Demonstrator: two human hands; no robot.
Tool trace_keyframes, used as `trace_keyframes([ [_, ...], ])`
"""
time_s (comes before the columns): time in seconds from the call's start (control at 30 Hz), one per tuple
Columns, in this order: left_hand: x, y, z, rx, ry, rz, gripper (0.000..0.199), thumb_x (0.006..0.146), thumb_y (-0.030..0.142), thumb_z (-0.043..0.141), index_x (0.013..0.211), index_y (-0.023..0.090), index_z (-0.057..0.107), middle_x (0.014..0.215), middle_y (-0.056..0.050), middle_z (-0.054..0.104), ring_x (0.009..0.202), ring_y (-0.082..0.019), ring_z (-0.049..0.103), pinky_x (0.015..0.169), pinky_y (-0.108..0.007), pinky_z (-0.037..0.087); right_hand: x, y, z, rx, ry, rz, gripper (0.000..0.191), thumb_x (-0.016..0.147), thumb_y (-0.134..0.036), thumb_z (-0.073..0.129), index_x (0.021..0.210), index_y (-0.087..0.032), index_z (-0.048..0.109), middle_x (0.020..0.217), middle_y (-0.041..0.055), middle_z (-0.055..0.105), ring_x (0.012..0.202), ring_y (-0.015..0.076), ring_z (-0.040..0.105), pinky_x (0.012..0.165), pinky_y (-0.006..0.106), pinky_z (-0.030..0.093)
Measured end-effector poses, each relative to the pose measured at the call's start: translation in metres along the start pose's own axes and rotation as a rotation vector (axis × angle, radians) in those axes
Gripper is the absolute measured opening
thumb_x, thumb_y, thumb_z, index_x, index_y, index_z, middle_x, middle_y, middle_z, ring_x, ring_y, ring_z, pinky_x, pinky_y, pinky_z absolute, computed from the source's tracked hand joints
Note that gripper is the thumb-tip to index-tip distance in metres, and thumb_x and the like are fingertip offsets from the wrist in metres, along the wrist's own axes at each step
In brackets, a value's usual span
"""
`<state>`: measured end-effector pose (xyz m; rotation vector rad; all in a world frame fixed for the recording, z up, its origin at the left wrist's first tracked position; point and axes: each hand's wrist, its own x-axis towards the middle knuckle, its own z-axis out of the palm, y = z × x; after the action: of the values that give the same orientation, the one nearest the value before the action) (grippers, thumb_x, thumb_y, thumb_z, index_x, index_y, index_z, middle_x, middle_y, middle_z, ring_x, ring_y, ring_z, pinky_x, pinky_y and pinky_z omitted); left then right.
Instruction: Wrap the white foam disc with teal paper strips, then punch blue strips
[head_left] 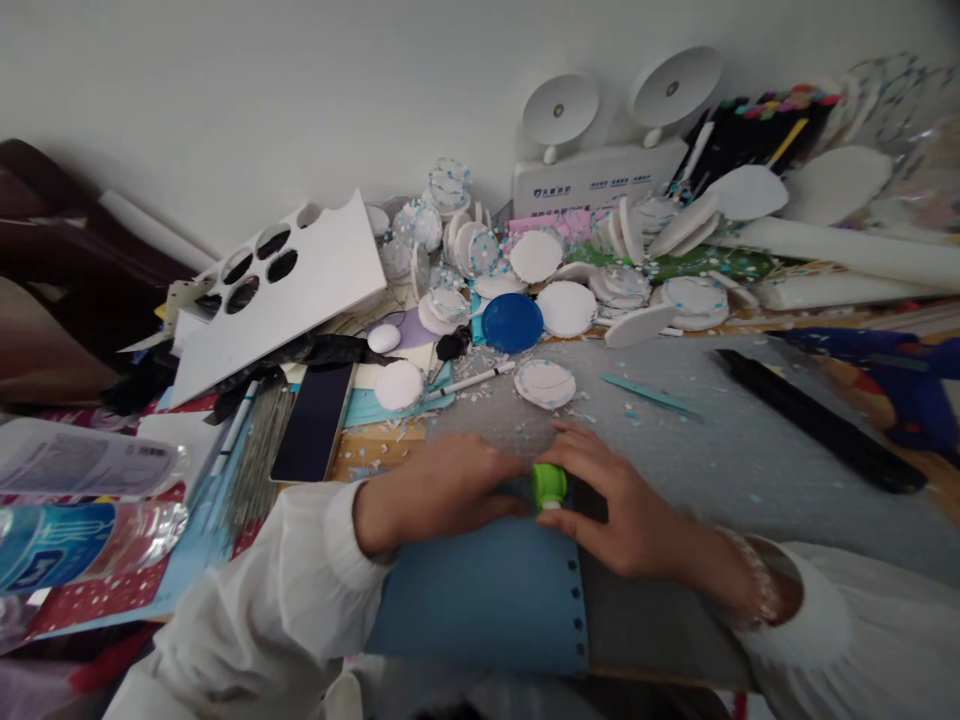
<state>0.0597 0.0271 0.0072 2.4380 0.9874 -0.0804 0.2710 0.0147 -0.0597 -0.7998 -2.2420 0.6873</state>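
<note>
A blue sheet of paper (480, 600) lies before me at the front edge of the mat, with several small flower-shaped holes down its right side. My right hand (615, 495) grips a small bright green craft punch (550, 486) between thumb and fingers, at the sheet's upper right corner. My left hand (457, 485) is closed on the sheet's upper edge, just left of the punch. Its fingertips are slightly blurred.
Beyond my hands lie white foam discs (545, 384), a blue disc (512, 321) and a teal strip (651, 396) on the grey mat (675, 440). A black cutter (817, 420) and blue glue gun (892, 370) lie right; a phone (313, 420) and bottle (82, 540) left.
</note>
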Motion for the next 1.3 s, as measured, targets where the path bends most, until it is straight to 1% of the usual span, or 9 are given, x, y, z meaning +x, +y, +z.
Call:
trace_keyframes([
  [0.1,-0.003,-0.003,-0.001,0.008,-0.044,-0.032,0.008,0.085,0.029,0.066,0.089,0.022,0.069,0.071,-0.001,0.071,0.064,-0.018,0.066,0.051,-0.025,0.038,-0.001,0.0,-0.001,0.04,0.046,0.074,0.028,0.082,-0.036,0.065,0.102,-0.018,0.059,0.099,0.0113,0.068,0.102,0.0283,0.063,0.092,0.048,0.05],
  [0.23,-0.007,-0.006,-0.004,-0.058,-0.095,-0.049,0.016,0.088,0.035,0.063,0.084,0.02,0.068,0.07,-0.001,0.069,0.066,-0.017,0.065,0.054,-0.023,0.039,0.002,0.006,-0.004,0.167,0.137,0.3,0.03,0.085,-0.044,0.062,0.1,-0.018,0.062,0.096,0.0091,0.069,0.09,0.0232,0.065,0.079,0.036,0.054],
  [0.3,-0.01,-0.007,-0.006,-0.095,-0.102,-0.046,0.018,0.089,0.035,0.062,0.084,0.019,0.067,0.07,-0.001,0.068,0.066,-0.016,0.064,0.056,-0.023,0.039,0.005,0.009,-0.005,0.276,0.123,0.411,0.032,0.088,-0.046,0.057,0.104,-0.019,0.062,0.098,0.008,0.07,0.091,0.0224,0.066,0.079,0.034,0.054],
  [0.37,-0.013,-0.006,-0.007,-0.11,-0.104,-0.042,0.019,0.09,0.036,0.061,0.083,0.019,0.066,0.067,0.0,0.067,0.063,-0.015,0.063,0.054,-0.022,0.038,0.007,0.01,-0.006,0.383,0.09,0.452,0.033,0.091,-0.047,0.051,0.106,-0.02,0.064,0.103,0.0069,0.071,0.097,0.0221,0.066,0.084,0.034,0.053],
  [0.63,-0.029,0.004,-0.004,-0.153,-0.093,-0.002,0.022,0.091,0.039,0.059,0.083,0.02,0.066,0.072,0.0,0.07,0.068,-0.016,0.067,0.056,-0.022,0.039,0.007,0.011,-0.007,0.5,0.088,0.469,0.047,0.097,-0.051,0.033,0.11,-0.023,0.069,0.117,0.0053,0.069,0.118,0.0223,0.058,0.107,0.039,0.042],
  [0.8,-0.034,0.013,-0.001,-0.166,-0.106,0.021,0.021,0.091,0.038,0.059,0.083,0.019,0.066,0.072,-0.001,0.07,0.068,-0.015,0.068,0.055,-0.021,0.038,0.001,0.02,-0.003,0.644,0.064,0.534,0.053,0.099,-0.051,0.024,0.118,-0.024,0.066,0.119,0.0057,0.069,0.116,0.0232,0.061,0.108,0.046,0.041],
  [0.93,-0.034,0.018,0.002,-0.12,-0.087,0.044,0.018,0.093,0.029,0.056,0.083,0.017,0.065,0.077,-0.002,0.071,0.071,-0.015,0.067,0.058,-0.022,0.04,0.003,0.015,-0.006,0.532,0.034,0.47,0.049,0.098,-0.051,0.029,0.12,-0.025,0.065,0.126,0.0046,0.066,0.122,0.0224,0.057,0.11,0.043,0.039],
  [1.13,-0.031,0.022,0.0,-0.074,-0.131,0.06,0.019,0.093,0.027,0.057,0.08,0.016,0.064,0.076,-0.004,0.07,0.071,-0.016,0.067,0.058,-0.024,0.04,0.012,0.004,-0.014,0.434,0.017,0.387,0.042,0.098,-0.045,0.033,0.114,-0.026,0.067,0.128,0.0045,0.065,0.125,0.0199,0.055,0.108,0.036,0.042],
  [1.3,-0.034,0.018,0.0,-0.137,-0.117,0.06,0.02,0.094,0.027,0.054,0.081,0.017,0.064,0.076,-0.004,0.07,0.071,-0.016,0.066,0.06,-0.022,0.041,0.011,0.006,-0.012,0.378,0.11,0.422,0.03,0.093,-0.044,0.046,0.104,-0.025,0.065,0.106,0.0056,0.072,0.102,0.0223,0.066,0.088,0.036,0.054],
])
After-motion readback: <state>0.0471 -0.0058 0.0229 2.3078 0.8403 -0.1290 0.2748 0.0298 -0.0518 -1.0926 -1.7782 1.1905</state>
